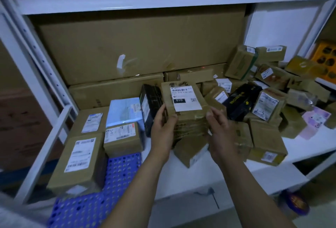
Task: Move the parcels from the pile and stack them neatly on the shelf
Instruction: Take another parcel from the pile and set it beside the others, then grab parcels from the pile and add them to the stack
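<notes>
Above the shelf [205, 171], left hand [162, 127] and right hand [221, 131] curl fingers round parcel [189, 118] labelled "010".

Two hands [162, 127], labelled parcel [187, 100] gripped — white shelf [200, 173]

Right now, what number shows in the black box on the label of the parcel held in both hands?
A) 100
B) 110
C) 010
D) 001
C: the white label on the brown parcel, gripped between the left hand and right hand, reads 010.
</notes>
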